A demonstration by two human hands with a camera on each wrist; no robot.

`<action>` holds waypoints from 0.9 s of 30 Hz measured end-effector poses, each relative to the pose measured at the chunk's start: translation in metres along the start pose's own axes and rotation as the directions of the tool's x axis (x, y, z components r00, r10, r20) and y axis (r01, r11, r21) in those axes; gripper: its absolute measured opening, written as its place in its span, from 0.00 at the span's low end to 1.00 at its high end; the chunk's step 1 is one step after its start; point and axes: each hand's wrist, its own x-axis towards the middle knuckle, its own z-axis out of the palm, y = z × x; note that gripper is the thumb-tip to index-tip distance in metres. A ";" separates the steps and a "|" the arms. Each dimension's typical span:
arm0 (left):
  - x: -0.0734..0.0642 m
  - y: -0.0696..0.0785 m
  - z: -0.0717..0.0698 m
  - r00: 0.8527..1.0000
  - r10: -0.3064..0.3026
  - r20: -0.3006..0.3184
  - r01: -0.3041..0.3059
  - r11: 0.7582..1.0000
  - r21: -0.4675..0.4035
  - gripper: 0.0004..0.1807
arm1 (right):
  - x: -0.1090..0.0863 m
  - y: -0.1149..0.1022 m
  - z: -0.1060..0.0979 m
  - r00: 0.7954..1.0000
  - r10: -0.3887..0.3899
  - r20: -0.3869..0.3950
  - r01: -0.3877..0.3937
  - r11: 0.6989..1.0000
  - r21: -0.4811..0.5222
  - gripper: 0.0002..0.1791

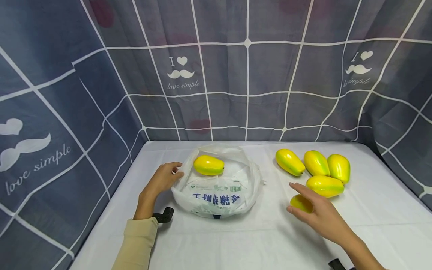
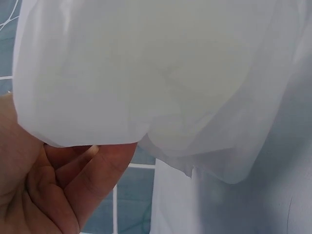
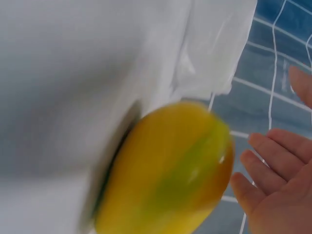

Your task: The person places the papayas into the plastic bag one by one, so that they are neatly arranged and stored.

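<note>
A white plastic bag (image 1: 216,204) with blue print lies with its mouth spread wide. Inside it, towards the back, rests a yellow papaya (image 1: 208,165). My left hand (image 1: 164,177) pinches the bag's left rim; in the left wrist view the thin plastic (image 2: 122,73) covers part of the curled fingers (image 2: 100,183). My right hand (image 1: 320,213) hovers over another papaya (image 1: 301,203) with thumb and fingers spread. The right wrist view has this papaya (image 3: 168,170), yellow with a green streak, on the cloth, apart from the straight fingers (image 3: 278,158).
Several more papayas lie grouped behind my right hand, among them one at the left (image 1: 289,162) and one nearest (image 1: 325,186). A white cloth (image 1: 236,247) covers the table. Dark grey checked curtains (image 1: 229,75) stand at the back and both sides.
</note>
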 end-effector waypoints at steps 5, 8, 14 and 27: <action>-0.001 -0.001 0.000 1.000 -0.001 0.000 0.001 1.000 0.002 0.22 | -0.011 0.012 -0.008 1.000 0.019 -0.009 -0.019 1.000 -0.018 0.36; -0.002 -0.002 0.000 1.000 -0.004 -0.001 0.005 1.000 0.003 0.21 | -0.015 0.018 -0.009 1.000 0.015 -0.025 -0.016 0.999 -0.034 0.37; -0.001 -0.003 0.001 1.000 -0.002 -0.002 0.002 1.000 -0.004 0.21 | -0.022 0.030 -0.010 0.999 -0.009 -0.042 0.006 0.998 -0.060 0.39; 0.000 0.000 0.001 1.000 -0.008 0.009 0.008 1.000 0.005 0.24 | -0.028 0.049 -0.011 0.998 0.059 0.023 -0.057 0.997 -0.060 0.42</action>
